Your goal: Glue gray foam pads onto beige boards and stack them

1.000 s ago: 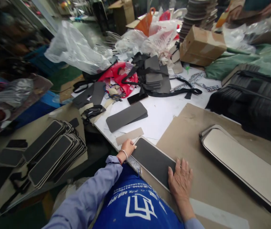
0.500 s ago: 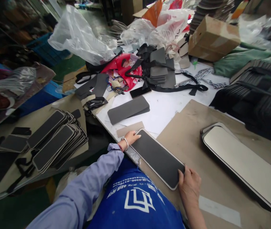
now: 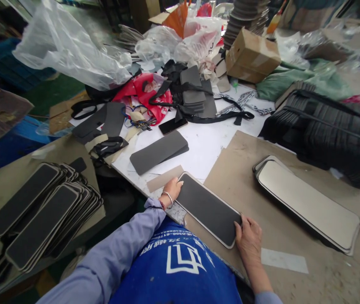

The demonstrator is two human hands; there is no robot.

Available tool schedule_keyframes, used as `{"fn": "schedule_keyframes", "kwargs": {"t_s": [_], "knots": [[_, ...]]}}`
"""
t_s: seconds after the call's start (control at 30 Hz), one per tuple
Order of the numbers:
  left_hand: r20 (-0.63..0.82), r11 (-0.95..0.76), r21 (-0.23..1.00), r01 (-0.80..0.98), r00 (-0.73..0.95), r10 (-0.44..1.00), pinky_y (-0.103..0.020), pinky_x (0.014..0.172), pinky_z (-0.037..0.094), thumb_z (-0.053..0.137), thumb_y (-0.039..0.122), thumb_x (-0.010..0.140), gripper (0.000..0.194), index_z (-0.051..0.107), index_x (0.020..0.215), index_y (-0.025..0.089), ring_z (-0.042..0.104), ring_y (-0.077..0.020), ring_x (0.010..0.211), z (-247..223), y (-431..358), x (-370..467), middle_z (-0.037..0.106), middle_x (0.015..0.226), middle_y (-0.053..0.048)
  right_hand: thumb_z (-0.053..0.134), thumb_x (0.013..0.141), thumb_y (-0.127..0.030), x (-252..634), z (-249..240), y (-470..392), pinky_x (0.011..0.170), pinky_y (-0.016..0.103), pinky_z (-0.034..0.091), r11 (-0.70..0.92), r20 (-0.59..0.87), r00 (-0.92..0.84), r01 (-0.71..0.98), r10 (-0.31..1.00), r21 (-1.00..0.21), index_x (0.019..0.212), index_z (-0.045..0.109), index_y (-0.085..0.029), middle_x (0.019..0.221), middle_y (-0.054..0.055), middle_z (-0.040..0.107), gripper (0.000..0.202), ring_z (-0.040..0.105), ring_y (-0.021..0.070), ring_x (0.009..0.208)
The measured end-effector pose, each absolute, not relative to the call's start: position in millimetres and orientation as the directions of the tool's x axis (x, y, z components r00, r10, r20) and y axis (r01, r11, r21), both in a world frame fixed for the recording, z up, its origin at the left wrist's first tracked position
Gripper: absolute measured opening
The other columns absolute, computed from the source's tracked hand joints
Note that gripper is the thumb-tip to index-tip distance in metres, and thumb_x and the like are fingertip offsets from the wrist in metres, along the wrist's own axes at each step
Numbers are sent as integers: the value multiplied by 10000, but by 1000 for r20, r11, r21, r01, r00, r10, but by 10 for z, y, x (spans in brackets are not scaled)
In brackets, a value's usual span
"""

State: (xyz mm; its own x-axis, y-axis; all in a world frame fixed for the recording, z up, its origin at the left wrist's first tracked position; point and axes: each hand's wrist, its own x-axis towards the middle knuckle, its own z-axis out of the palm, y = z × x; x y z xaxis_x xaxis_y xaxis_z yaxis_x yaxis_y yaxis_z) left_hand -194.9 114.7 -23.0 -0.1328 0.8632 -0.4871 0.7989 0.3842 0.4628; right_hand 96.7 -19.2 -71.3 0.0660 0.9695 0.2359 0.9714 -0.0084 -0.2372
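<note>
A dark grey rounded panel with a pale rim (image 3: 209,209) lies at the table's near edge, in front of my blue apron. At its far left end my left hand (image 3: 172,190) grips the edge, thumb on top. My right hand (image 3: 248,234) holds the near right end, its thumb at the corner and its fingers curled. Beyond the panel rest dark grey strips (image 3: 159,151) and a tan strip (image 3: 164,178). To the right sits a stack of pale beige rounded panels (image 3: 308,202) on brown board (image 3: 239,169).
Stacks of dark rim-edged panels (image 3: 47,223) cover a side table at left. A phone (image 3: 172,125), black straps and a red bag (image 3: 144,90) lie farther back. A cardboard box (image 3: 252,55) and a strapped black bundle (image 3: 325,131) stand at the back right.
The view has turned to the right, so most things sit farther left in it. Both hands keep their hold on the panel, which stays at the table edge.
</note>
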Motion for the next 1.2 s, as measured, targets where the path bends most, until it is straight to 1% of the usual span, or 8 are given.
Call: {"fn": "schedule_keyframes", "kwargs": {"t_s": [0.27, 0.5, 0.6, 0.7, 0.83, 0.97, 1.07, 1.2], "knots": [[-510, 361, 364, 859, -140, 849, -289, 710, 385, 375, 344, 882, 224, 529, 891, 181, 597, -223, 867, -181, 1108, -1913, 641, 904, -108, 285, 893, -422, 944, -711, -212, 828, 403, 398, -11, 255, 59, 982, 965, -187, 1123, 546, -82, 974, 168, 509, 487, 443, 258, 936], [-490, 320, 308, 896, -139, 861, -298, 690, 383, 319, 357, 899, 266, 522, 915, 185, 606, -234, 860, -174, 1096, -1878, 641, 914, -118, 287, 891, -421, 920, -698, -242, 828, 415, 403, -36, 245, 91, 975, 965, -217, 1111, 558, -110, 980, 164, 522, 468, 473, 263, 928], [-472, 318, 351, 881, -127, 873, -282, 684, 379, 356, 345, 888, 230, 535, 888, 201, 598, -211, 818, -145, 1074, -1907, 638, 869, -87, 296, 887, -425, 956, -607, -212, 807, 416, 411, -39, 222, 87, 977, 971, -209, 1068, 583, -123, 964, 159, 548, 454, 489, 264, 912], [-401, 258, 522, 813, -33, 915, -251, 659, 370, 430, 335, 856, 174, 555, 815, 222, 568, -169, 721, -65, 1032, -1965, 611, 745, -20, 330, 874, -446, 897, -373, 49, 819, 431, 404, -36, 239, 91, 974, 967, -222, 1046, 591, -120, 999, 169, 572, 452, 492, 283, 955], [-267, 153, 793, 589, 111, 957, -226, 604, 355, 524, 336, 780, 214, 538, 615, 201, 488, -126, 625, 128, 1003, -1983, 522, 609, 29, 424, 828, -486, 508, -13, 709, 889, 429, 380, 163, 178, -84, 853, 980, -496, 1138, 531, -145, 1091, 152, 577, 473, 500, 269, 1025], [-342, 306, 911, 276, 94, 935, -224, 548, 350, 613, 407, 677, 286, 524, 542, 172, 462, -110, 575, 312, 1020, -1928, 476, 544, 41, 482, 783, -511, 73, 122, 1164, 748, 344, 438, 123, -98, -293, 651, 951, -749, 922, 587, -187, 830, 54, 631, 368, 556, 198, 780], [-480, 483, 867, -120, 56, 876, -246, 586, 418, 693, 433, 591, 318, 605, 712, 153, 539, -133, 600, 367, 975, -1914, 580, 611, 22, 432, 812, -493, -56, 132, 1230, 644, 278, 427, 72, -133, -313, 565, 940, -822, 784, 547, -194, 689, 0, 581, 322, 520, 151, 659], [-477, 480, 729, -488, 141, 868, -333, 783, 468, 760, 347, 566, 476, 614, 973, 147, 620, -191, 774, 351, 803, -1879, 679, 834, -48, 407, 822, -470, -62, 177, 1204, 635, 273, 417, 111, -79, -299, 568, 951, -816, 733, 507, -203, 672, 0, 557, 299, 519, 152, 655]]}}
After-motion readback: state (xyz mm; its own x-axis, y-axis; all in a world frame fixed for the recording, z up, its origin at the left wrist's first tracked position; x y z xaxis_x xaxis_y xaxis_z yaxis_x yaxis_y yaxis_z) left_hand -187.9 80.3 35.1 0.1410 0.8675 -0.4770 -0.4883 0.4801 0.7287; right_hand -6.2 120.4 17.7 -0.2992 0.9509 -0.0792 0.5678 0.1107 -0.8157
